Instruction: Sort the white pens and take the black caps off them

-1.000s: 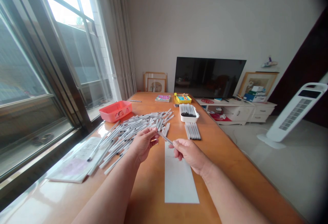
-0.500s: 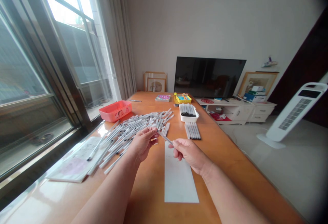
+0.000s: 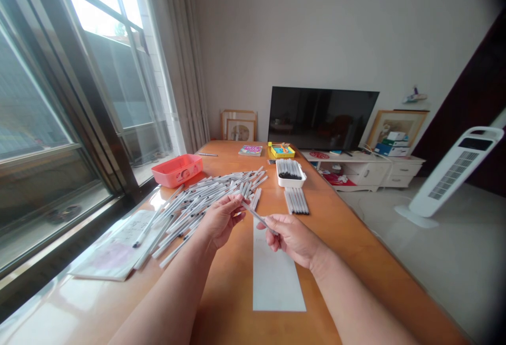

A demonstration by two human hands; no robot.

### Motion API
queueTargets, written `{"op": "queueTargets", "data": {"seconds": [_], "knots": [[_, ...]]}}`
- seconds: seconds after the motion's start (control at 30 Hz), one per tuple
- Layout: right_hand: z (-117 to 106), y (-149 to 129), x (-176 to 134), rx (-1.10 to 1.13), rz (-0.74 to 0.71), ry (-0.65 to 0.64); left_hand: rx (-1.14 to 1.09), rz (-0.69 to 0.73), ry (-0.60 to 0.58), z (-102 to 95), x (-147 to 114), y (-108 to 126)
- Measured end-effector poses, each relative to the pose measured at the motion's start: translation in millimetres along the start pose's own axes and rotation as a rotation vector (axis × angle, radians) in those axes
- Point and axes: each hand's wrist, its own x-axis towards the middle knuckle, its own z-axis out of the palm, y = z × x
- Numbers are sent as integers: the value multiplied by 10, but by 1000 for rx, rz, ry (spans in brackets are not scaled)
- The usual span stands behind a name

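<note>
A slim pen [image 3: 253,212] slants between my two hands over a white strip of paper [image 3: 278,287]. Its far left end is pinched in the fingertips of my left hand [image 3: 224,219]. My right hand [image 3: 290,237] grips the near end between thumb and fingers. Beside my left hand spreads a loose pile of clear pens with dark tips [image 3: 205,195]. Past my right hand, several pens lie side by side in a neat row [image 3: 296,200]. Behind that row stands a white box [image 3: 291,183] packed with pens.
A red plastic bin [image 3: 177,171] sits at the table's left edge. Under the pile's near end lies a booklet [image 3: 106,260]. Farther back are a colourful book [image 3: 250,150] and a yellow box [image 3: 282,151]. A tower fan [image 3: 454,174] stands on the floor at right.
My right hand's fingers have shifted slightly along the pen, and more of its near end shows. My left hand keeps its pinch at nearly the same spot.
</note>
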Motion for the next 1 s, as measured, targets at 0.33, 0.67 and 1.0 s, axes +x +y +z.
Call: {"op": "queueTargets", "data": {"seconds": [0.33,0.67,1.0], "knots": [[-39,16,9,180,32,-94,-78,-3,-137,-56,5,21],[-1,-14,-6,206,-10,-76,-17,-52,-57,50,-30,-9],[90,24,15,176,-42,-69,-54,-102,-169,171,-130,-28]]}}
